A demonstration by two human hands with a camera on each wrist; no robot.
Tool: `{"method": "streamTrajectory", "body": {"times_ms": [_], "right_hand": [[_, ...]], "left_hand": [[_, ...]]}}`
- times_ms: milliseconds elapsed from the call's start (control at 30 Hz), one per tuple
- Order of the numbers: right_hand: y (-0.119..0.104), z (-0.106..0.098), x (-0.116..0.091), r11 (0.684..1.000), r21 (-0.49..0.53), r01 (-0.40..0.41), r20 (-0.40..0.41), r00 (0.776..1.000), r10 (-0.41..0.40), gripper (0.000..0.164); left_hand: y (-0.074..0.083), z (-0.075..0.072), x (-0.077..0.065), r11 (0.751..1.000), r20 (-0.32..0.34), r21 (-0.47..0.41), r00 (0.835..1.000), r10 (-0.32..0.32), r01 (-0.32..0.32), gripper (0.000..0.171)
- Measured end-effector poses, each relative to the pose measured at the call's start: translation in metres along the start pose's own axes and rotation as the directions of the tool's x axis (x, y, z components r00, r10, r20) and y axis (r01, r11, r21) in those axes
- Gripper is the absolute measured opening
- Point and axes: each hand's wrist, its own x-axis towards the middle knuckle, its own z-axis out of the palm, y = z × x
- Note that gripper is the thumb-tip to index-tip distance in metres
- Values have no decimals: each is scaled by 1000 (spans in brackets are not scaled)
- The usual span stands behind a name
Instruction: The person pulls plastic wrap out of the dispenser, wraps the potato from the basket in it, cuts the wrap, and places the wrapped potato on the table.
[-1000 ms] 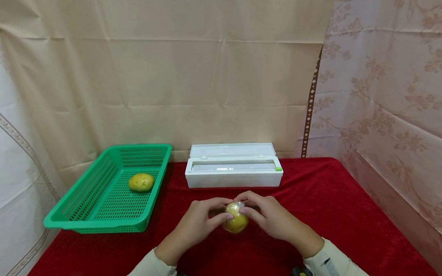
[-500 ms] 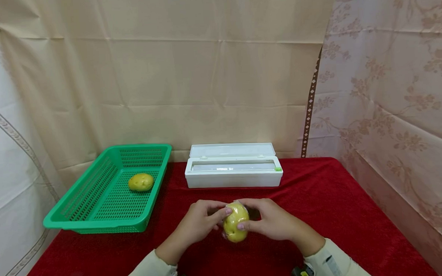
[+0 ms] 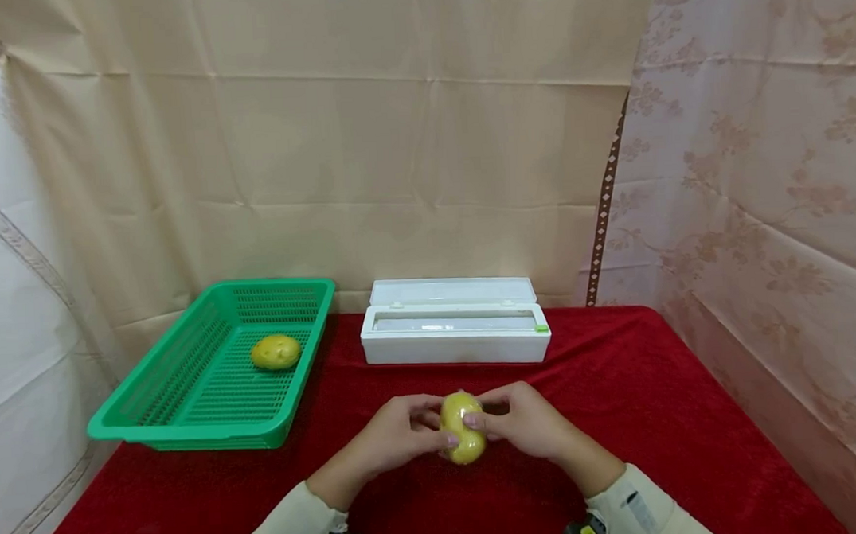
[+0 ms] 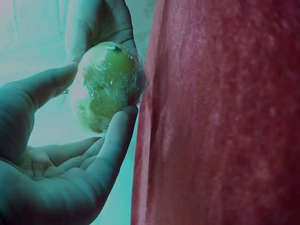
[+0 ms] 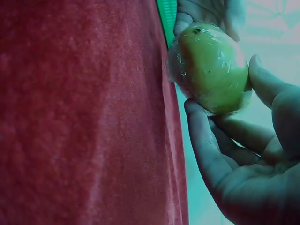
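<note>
A yellow potato [image 3: 464, 434] wrapped in clear cling film is held above the red cloth, between both hands. My left hand [image 3: 396, 437] pinches it from the left, thumb on its lower near side. From the right, my right hand [image 3: 531, 423] grips it with the thumb across its upper front. Crinkled film shows on the potato [image 4: 110, 86] in the left wrist view, bunched toward one side. The right wrist view shows the film smoother over the potato [image 5: 213, 70], with fingertips on its edges.
A green plastic basket [image 3: 184, 431] at the left holds one unwrapped potato [image 3: 276, 352]. Behind the hands stands a white cling film dispenser [image 3: 456, 349] with its lid raised. Red velvet cloth [image 3: 658, 432] covers the table, and beige curtains [image 3: 394, 141] hang behind.
The wrapped potato has been turned in the fingers and now stands upright. My left thumb has shifted down it and my right thumb up. Basket and dispenser stay in place.
</note>
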Motion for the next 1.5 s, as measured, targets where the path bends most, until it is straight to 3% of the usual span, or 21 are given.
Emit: {"method": "streamTrajectory", "body": {"times_ms": [167, 367, 633, 767, 867, 1033, 1167, 1367, 1500], "right_hand": [[1, -3, -3, 994, 52, -98, -24, 995, 99, 47], [6, -14, -9, 988, 99, -116, -37, 992, 120, 52], [12, -39, -21, 980, 138, -142, -170, 972, 165, 50], [12, -55, -28, 977, 119, -178, -211, 957, 200, 54], [11, -70, -33, 973, 108, -207, -208, 952, 225, 57], [14, -93, -42, 972, 82, -219, -189, 955, 231, 59], [22, -107, -46, 968, 74, -238, -186, 951, 248, 60], [37, -124, -50, 962, 87, -260, -223, 936, 273, 62], [45, -134, -51, 956, 104, -274, -256, 922, 292, 65]], "left_hand": [[-4, 7, 3, 994, 5, -110, 1000, -26, 27, 57], [2, 14, 11, 995, 12, -104, 1000, -5, 6, 58], [16, 33, 33, 993, -7, -113, 1000, -12, 11, 66], [23, 45, 47, 977, -5, -213, 999, -35, 33, 65], [28, 54, 57, 958, -3, -284, 999, -39, 37, 54], [36, 68, 73, 952, 5, -306, 1000, -28, 28, 40], [40, 79, 85, 928, 3, -373, 1000, -28, 27, 35], [45, 95, 103, 871, 23, -491, 1000, -21, 30, 49], [48, 104, 115, 864, 36, -502, 999, -21, 37, 60]]}}
